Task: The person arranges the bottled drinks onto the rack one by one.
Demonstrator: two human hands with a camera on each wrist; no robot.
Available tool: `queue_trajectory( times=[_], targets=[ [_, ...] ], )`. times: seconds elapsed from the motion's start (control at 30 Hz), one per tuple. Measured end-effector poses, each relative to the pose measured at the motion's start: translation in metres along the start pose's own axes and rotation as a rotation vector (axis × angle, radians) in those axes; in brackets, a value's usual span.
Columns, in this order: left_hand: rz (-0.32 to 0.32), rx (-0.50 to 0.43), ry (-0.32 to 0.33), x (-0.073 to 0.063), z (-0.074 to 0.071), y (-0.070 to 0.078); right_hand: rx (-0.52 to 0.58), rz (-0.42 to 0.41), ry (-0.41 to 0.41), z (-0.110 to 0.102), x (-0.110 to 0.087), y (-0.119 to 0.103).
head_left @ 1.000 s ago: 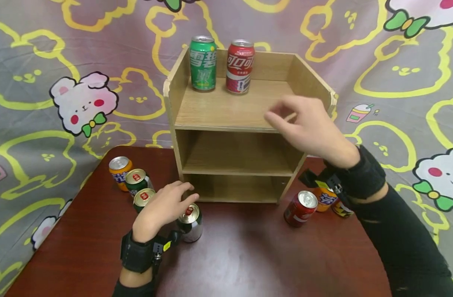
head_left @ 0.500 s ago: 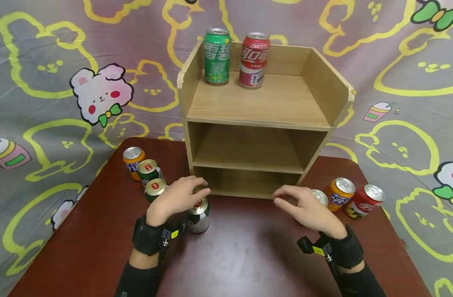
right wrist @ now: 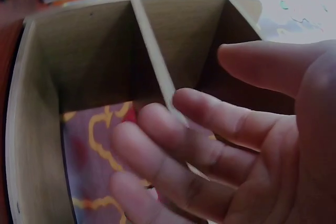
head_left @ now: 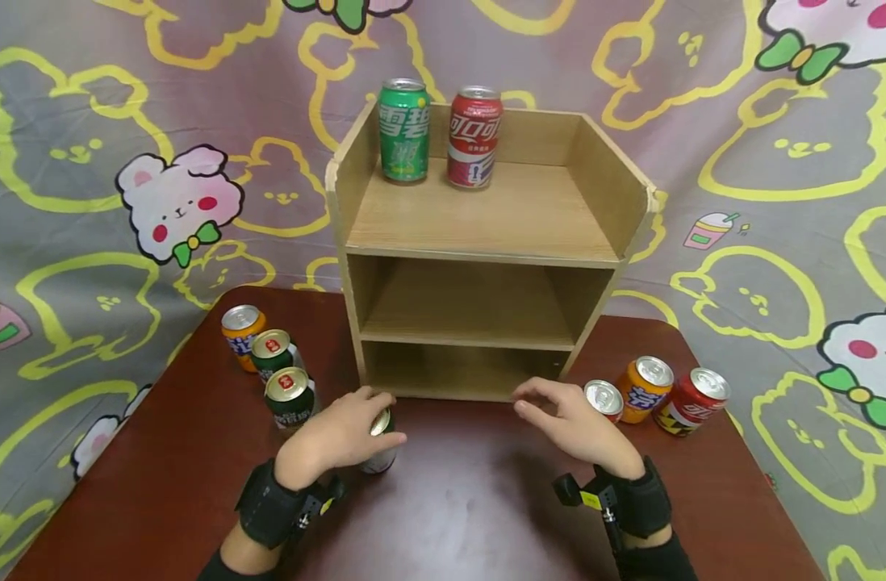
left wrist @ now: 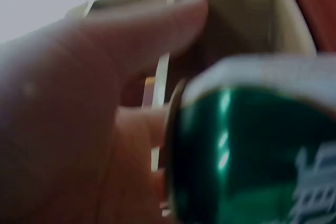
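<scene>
- Fingers of left hand [head_left: 341,433] spread, thumb apart, at the green can [head_left: 380,462], near-left of the shelf [head_left: 486,218]; contact unclear.
- Right hand [head_left: 579,425]: loosely curled, empty.
- Likely reaching; next calls for closing round it.

Glossy dark-green-and-whitish cylindrical metal can [left wrist: 247,150] has pale lettering, gold lid. Two dark-green cylindrical metal cans [head_left: 290,403]: gold lids, red tabs. Two orange cylindrical metal cans [head_left: 644,390]: blue-purple print, silver lids. Bright-green cylindrical metal can [head_left: 403,135] has white lettering. Red-white-magenta cylindrical metal can [head_left: 475,139]: white lettering. Rightmost red cylindrical metal can [head_left: 693,403]: white lettering, yellow-black patch. Partly hidden red cylindrical metal can [head_left: 604,397]: silver lid. Pale-tan boxy wooden shelf unit [head_left: 479,214]: light grain. Glossy dark reddish-brown tabletop [head_left: 450,508]. Grey-mauve fabric backdrop [head_left: 777,298] shows yellow animal outlines, white animal heads, red cheeks, green bows. Black wrist straps [head_left: 269,504]: yellow tags.
</scene>
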State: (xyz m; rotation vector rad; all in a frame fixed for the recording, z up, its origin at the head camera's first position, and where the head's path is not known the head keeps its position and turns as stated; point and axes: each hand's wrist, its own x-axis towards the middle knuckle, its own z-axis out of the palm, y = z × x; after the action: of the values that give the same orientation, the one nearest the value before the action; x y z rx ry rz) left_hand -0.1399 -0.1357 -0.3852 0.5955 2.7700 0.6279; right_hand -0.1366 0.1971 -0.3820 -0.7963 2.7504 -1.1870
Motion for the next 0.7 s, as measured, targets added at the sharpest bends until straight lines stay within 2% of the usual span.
queue_trajectory(
  times=[0.13,0.2,0.43,0.53,0.7],
  targets=[
    [-0.048,0.076,0.027,0.0,0.012,0.008,-0.106,0.025,-0.007,0.008,0.003,0.006],
    [-0.059,0.114,0.063,0.002,0.017,0.011,-0.153,0.034,-0.012,0.01,0.005,0.009],
    [-0.118,0.225,0.228,0.007,0.032,0.016,-0.158,0.063,-0.065,0.018,0.008,0.009],
    [-0.122,0.239,0.242,0.008,0.033,0.015,-0.162,0.068,-0.088,0.021,0.008,0.01],
    [-0.07,0.292,0.239,0.01,0.031,0.011,-0.192,0.05,-0.1,0.024,0.01,0.011]
  ],
)
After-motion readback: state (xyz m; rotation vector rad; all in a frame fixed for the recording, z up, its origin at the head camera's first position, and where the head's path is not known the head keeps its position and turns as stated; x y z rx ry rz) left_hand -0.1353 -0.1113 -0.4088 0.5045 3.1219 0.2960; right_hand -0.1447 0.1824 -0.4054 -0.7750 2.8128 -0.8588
